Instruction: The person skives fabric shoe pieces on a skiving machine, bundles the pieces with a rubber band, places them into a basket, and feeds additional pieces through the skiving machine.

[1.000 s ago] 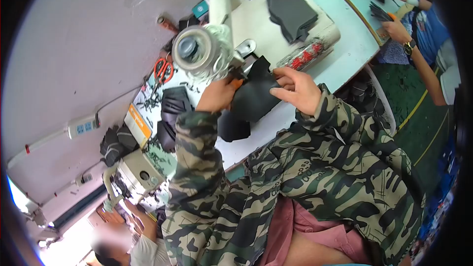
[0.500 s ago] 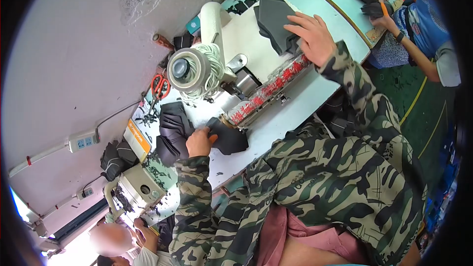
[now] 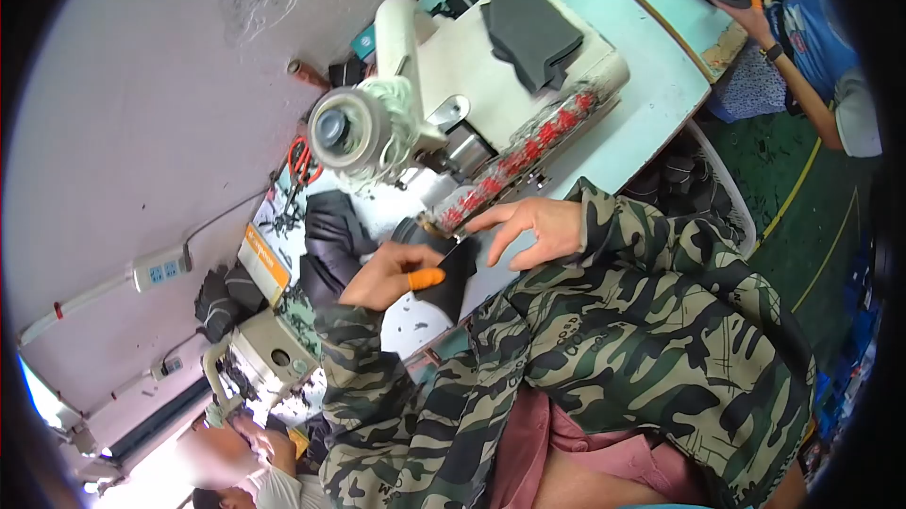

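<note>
A dark piece of material (image 3: 442, 290) hangs over the table's front edge, below the front end of the sewing machine (image 3: 481, 183). My left hand (image 3: 392, 275), with an orange cover on one finger, is closed on this piece. My right hand (image 3: 538, 231) is beside the piece's right side, its fingers spread and bent, fingertips near the machine's end. Dark pieces (image 3: 533, 33) lie stacked on the machine's pale bed. Another dark folded pile (image 3: 330, 235) rests on the table left of my left hand.
Red-handled scissors (image 3: 300, 162) lie by the wall. A cord spool (image 3: 347, 130) tops the machine. At the lower left are a second machine (image 3: 274, 353) and a person. Another person's hands (image 3: 750, 4) hold dark pieces at the upper right. A bin (image 3: 722, 179) stands below the table.
My right hand has come down from the stack on the bed to the machine's front end. My left hand has moved slightly right, and the piece under it is now lifted and tilted.
</note>
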Demonstrator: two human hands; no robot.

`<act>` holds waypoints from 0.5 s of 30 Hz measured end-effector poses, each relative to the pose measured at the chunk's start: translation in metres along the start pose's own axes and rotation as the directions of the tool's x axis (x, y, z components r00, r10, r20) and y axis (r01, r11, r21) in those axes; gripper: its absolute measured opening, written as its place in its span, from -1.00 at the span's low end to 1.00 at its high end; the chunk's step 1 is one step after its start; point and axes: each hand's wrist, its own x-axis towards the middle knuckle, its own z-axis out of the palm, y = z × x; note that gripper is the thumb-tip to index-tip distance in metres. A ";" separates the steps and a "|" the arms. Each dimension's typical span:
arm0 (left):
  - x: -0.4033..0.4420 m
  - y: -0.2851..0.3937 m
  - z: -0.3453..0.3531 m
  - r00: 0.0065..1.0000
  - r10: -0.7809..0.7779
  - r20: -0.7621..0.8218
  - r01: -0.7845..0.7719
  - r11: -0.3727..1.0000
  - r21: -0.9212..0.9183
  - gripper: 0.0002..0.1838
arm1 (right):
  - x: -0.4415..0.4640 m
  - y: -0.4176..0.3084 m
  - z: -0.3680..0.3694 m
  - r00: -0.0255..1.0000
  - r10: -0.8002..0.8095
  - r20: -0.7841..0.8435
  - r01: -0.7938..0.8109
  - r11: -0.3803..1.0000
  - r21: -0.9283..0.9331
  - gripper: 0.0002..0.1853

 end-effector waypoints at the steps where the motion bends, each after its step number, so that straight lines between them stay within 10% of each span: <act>1: -0.003 0.018 0.007 0.998 0.057 -0.004 -0.057 0.997 -0.057 -0.90 | 0.001 -0.001 0.000 1.000 -0.008 0.015 0.008 1.000 0.018 -0.69; 5: 0.021 0.014 0.009 0.950 -0.093 -0.300 0.070 0.994 -0.087 -0.85 | 0.010 -0.004 0.004 0.862 0.483 -0.155 -0.443 0.865 0.237 -0.64; 15: 0.047 0.050 -0.006 0.935 -0.106 -0.339 0.202 0.944 0.261 -0.74 | 0.011 -0.010 0.013 0.851 0.429 -0.303 -0.388 0.902 0.187 -0.61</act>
